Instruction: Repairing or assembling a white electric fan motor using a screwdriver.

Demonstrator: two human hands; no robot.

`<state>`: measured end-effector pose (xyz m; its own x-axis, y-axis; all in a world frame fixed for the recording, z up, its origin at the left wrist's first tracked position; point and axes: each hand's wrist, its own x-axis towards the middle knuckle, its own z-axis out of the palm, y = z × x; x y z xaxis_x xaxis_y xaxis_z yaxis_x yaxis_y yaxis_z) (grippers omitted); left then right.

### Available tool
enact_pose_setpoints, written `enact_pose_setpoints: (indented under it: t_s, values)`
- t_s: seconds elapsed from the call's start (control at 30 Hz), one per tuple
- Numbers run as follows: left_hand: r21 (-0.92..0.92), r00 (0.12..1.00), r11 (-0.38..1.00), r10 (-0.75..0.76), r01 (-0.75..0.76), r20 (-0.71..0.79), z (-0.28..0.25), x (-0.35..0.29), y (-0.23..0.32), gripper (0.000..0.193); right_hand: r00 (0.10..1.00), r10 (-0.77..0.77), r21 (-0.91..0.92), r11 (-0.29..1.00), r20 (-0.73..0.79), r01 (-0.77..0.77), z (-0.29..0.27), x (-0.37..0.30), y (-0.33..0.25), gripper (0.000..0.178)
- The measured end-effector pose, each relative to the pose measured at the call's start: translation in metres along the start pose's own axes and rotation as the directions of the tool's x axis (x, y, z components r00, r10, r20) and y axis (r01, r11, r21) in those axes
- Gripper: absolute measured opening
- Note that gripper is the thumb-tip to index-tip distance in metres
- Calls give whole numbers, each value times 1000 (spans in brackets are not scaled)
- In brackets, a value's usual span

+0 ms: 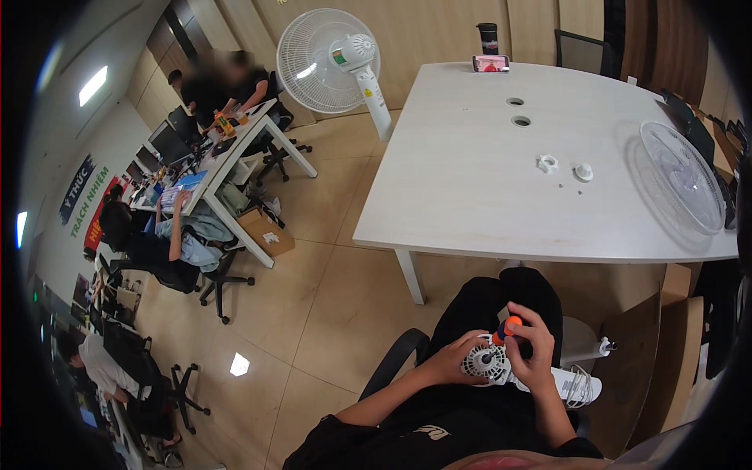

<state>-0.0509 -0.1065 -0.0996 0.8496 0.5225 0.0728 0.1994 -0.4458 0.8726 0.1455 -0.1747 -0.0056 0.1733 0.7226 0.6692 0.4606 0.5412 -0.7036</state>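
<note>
In my lap lies a white fan motor housing with a slotted round face and a dark shaft in its middle. My left hand is wrapped round the housing's left side. A screwdriver with an orange and dark blue handle is pinched in the fingers of my right hand. It is held at the housing's upper edge; its tip is hidden. A white fan neck runs right from the housing, with a coiled pale cord on it.
Ahead stands a white table bearing a white ring nut, a white knob, a fan grille, a phone and a black cup. A cardboard box stands at right. An assembled fan and seated people are beyond.
</note>
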Motion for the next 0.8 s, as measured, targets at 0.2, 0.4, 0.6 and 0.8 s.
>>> enact_pose_setpoints:
  t_s: [0.2, 0.4, 0.6, 0.8]
  values:
    - [-6, 1000, 1000, 10, -10, -2, 4, -3, -9, 80, 987, 152, 63, 986, 61, -155, -1, -10, 11, 40]
    - [20, 999, 1000, 0, 1, -33, 4, -9, -10, 80, 987, 108, 7, 994, 123, -110, 1, -2, 2, 44]
    - [4, 998, 1000, 23, -23, -53, 2, -11, -8, 82, 985, 78, 32, 996, 155, -84, 2, 0, 2, 48]
    - [-16, 999, 999, -45, 45, 13, -2, -5, -1, 85, 990, 91, 56, 994, 106, -97, 3, -11, 9, 46]
